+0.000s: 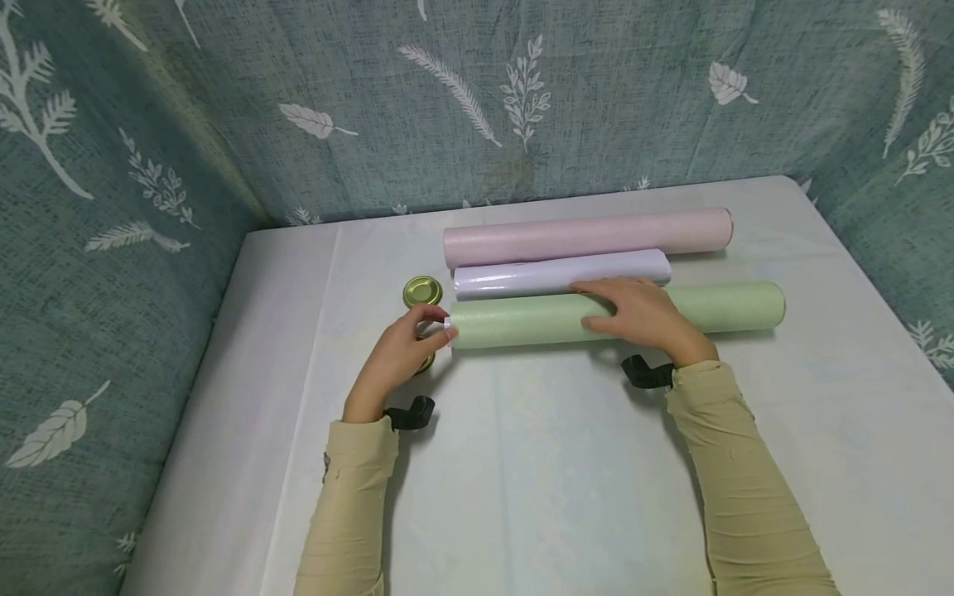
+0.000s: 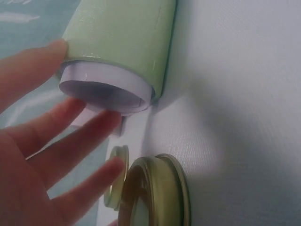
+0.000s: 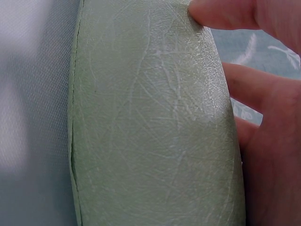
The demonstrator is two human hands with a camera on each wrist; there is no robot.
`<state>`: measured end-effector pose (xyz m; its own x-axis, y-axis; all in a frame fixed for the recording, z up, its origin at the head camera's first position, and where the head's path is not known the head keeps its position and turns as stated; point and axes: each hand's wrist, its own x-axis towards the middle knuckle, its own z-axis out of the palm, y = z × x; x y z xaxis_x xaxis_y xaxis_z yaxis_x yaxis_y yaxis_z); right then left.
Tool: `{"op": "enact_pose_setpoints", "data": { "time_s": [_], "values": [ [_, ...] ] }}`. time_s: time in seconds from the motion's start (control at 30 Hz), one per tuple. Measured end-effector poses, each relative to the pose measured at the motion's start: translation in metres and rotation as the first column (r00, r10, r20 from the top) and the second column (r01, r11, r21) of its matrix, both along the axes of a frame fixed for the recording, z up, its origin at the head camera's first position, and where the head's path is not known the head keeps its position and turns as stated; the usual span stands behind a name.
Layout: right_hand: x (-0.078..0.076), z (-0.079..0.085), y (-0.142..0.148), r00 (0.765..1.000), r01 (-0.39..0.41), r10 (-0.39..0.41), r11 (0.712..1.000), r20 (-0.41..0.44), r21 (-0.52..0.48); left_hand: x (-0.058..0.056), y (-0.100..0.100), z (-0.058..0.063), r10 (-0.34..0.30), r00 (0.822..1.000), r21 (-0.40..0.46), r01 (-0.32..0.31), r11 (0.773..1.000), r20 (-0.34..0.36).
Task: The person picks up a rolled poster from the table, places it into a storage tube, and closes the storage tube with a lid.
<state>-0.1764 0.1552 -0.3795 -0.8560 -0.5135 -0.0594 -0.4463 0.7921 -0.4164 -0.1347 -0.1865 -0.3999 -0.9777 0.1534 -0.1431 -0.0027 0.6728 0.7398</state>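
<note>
A long pale green roll (image 1: 522, 322) of textured sheet lies across the table, with a thin white band (image 2: 106, 82) of its hollow core jutting from the left end. My left hand (image 1: 398, 352) is at that end. Its thumb touches the green edge, and the other fingers stretch, fairly straight, beside the core's opening. Farther right, my right hand (image 1: 637, 314) grips the green roll from above, thumb on the near side and fingers over the far side. Two gold jar lids (image 1: 422, 290) are by the left hand, one partly hidden behind it.
Behind the green roll lie a shorter, glossy white roll (image 1: 562, 274) and a long pink roll (image 1: 589, 237), roughly parallel to it. A white cloth covers the table (image 1: 522, 480). Green leaf-patterned curtains (image 1: 417, 108) hang at the back and both sides.
</note>
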Motion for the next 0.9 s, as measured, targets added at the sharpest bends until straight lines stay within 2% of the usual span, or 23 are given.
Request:
{"op": "enact_pose_setpoints", "data": {
  "time_s": [0.33, 0.63, 0.9],
  "values": [
    [0.0002, -0.0013, 0.0020, 1.000, -0.010, 0.010, 1.000, -0.006, -0.003, -0.0005, 0.0007, -0.0008, -0.014, 1.000, 0.013, 0.014, 1.000, 0.000],
    [0.0014, -0.0017, 0.0030, 0.999, -0.036, 0.036, 0.999, -0.037, -0.008, 0.0006, 0.0022, -0.0012, -0.024, 0.999, 0.026, 0.024, 0.999, 0.031],
    [0.0011, -0.0038, 0.0027, 0.998, -0.035, 0.035, 0.999, -0.047, 0.006, -0.0001, 0.0025, -0.0021, -0.070, 0.998, 0.035, 0.070, 0.997, 0.009]
  ]
}}
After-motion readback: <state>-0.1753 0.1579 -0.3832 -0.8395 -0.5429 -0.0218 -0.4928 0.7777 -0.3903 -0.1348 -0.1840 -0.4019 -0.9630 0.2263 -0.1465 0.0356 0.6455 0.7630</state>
